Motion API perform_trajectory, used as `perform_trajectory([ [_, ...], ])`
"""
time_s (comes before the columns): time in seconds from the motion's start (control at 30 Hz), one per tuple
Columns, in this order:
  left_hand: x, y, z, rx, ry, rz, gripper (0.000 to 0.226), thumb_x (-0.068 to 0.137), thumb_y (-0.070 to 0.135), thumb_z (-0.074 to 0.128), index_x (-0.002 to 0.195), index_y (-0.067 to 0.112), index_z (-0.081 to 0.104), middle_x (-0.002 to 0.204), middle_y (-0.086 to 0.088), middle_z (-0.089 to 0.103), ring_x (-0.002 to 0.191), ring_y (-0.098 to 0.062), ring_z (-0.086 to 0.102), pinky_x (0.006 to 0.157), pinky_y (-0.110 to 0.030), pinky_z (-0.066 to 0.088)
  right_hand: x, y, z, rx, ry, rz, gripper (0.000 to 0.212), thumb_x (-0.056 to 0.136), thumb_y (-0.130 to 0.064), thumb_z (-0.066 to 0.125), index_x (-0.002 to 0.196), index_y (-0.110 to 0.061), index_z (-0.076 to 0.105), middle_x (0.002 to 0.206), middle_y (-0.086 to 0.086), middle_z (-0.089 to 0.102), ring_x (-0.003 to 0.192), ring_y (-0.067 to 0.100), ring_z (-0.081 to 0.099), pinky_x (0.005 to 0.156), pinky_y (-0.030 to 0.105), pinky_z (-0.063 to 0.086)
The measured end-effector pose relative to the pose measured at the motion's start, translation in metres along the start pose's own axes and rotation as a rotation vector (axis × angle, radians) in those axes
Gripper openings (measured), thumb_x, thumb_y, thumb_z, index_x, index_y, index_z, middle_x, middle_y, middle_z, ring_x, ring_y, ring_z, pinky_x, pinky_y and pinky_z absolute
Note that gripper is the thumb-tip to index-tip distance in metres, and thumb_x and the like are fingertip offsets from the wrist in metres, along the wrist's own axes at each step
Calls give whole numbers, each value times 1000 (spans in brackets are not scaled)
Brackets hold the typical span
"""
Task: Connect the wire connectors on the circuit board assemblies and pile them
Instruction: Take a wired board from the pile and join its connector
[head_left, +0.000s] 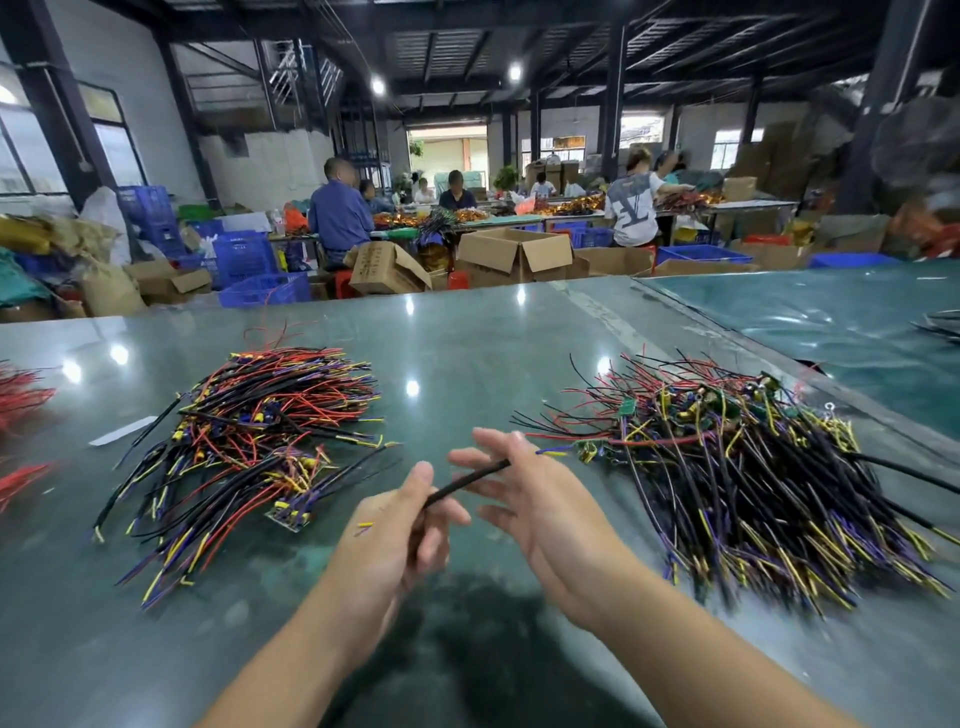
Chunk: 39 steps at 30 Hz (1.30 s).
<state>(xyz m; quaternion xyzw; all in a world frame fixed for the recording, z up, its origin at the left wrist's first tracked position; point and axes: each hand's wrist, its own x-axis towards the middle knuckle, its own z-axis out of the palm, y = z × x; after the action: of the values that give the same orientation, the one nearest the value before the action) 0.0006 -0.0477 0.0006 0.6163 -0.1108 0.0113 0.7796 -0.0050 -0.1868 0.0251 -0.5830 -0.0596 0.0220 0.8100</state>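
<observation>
My left hand (402, 525) grips a black sheathed wire (467, 480) whose free end slants up to the right; short yellow and purple leads stick out at its near end. My right hand (524, 488) is spread with straight fingers just behind the wire's tip, which crosses in front of the fingers. On the left lies a pile of wired circuit board assemblies (260, 441) with red, black, yellow and purple leads. A second, looser heap of assemblies (753, 478) with green boards lies on the right.
The green glossy table (467, 353) carries a white strip (122, 431) at the left and red wire bundles (21, 395) at its left edge. Beyond it stand cardboard boxes (514, 254), blue crates (249, 260) and several seated people at other tables.
</observation>
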Motion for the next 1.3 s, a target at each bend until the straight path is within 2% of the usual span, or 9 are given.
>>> perform_trajectory([
  [0.13, 4, -1, -5, 5, 63, -25, 41, 75, 46, 55, 61, 11, 71, 38, 1, 31, 38, -10, 25, 41, -18, 25, 2, -19, -11, 226, -56, -93, 37, 103, -35, 27, 107, -15, 57, 84, 3, 71, 98, 22, 69, 86, 42, 50],
  [0.23, 6, 1, -12, 11, 125, -15, 38, 78, 42, 55, 58, 13, 69, 39, 2, 30, 38, -10, 25, 41, -17, 26, 4, -40, -28, 269, 93, -150, 30, 104, -32, 29, 94, -14, 52, 53, -2, 49, 56, 17, 62, 62, 34, 53],
  [0.3, 7, 3, -15, 4, 165, -15, 38, 78, 40, 54, 56, 13, 67, 39, 3, 31, 37, -9, 26, 40, -18, 27, 7, -51, -46, 28, 274, -138, 25, 103, -33, 34, 90, -16, 47, 51, -7, 38, 42, 9, 38, 49, 26, 35],
  [0.57, 9, 4, -16, 44, 198, -42, 48, 95, 29, 48, 53, 14, 67, 40, 2, 31, 38, -9, 27, 46, -24, 23, 9, -67, -109, -1116, 709, -114, 25, 98, -16, 35, 113, -13, 54, 99, 9, 59, 85, 25, 49, 70, 33, 35],
  [0.8, 9, 7, -16, 61, 207, -55, 48, 95, 28, 48, 54, 12, 67, 40, 1, 32, 38, -10, 26, 44, -22, 24, 8, -76, -122, -988, 947, -453, 26, 99, -14, 38, 116, -11, 58, 103, 13, 65, 89, 29, 54, 72, 35, 39],
  [0.93, 8, 8, -17, 56, 217, -54, 44, 96, 27, 48, 59, 8, 64, 41, 1, 32, 39, -10, 26, 43, -21, 25, 6, -76, -133, -1076, 1100, -353, 27, 99, -16, 37, 117, -12, 57, 111, 19, 62, 97, 38, 55, 71, 39, 40],
  [1.1, 9, 8, -18, 126, 238, -5, 49, 98, 27, 46, 55, 12, 66, 41, 1, 32, 40, -10, 28, 43, -19, 27, 5, -68, -143, -1352, 1114, -3, 29, 93, -12, 46, 120, -10, 57, 132, 23, 42, 121, 39, 33, 99, 46, 29],
  [1.23, 14, 7, -27, 446, 296, 196, 30, 97, 22, 51, 73, 18, 68, 51, 10, 48, 50, -4, 42, 50, -12, 34, 10, -60, -122, -1414, 888, -300, 30, 88, -14, 53, 116, -10, 63, 125, 19, 50, 118, 35, 34, 97, 39, 26],
  [1.3, 14, 5, -36, 765, 382, 320, 11, 91, 14, 59, 85, 21, 66, 73, 13, 62, 74, -7, 54, 69, -15, 40, 12, -49, -100, -1365, 650, -407, 23, 87, -11, 57, 108, -12, 67, 118, 14, 54, 115, 31, 36, 91, 28, 23],
])
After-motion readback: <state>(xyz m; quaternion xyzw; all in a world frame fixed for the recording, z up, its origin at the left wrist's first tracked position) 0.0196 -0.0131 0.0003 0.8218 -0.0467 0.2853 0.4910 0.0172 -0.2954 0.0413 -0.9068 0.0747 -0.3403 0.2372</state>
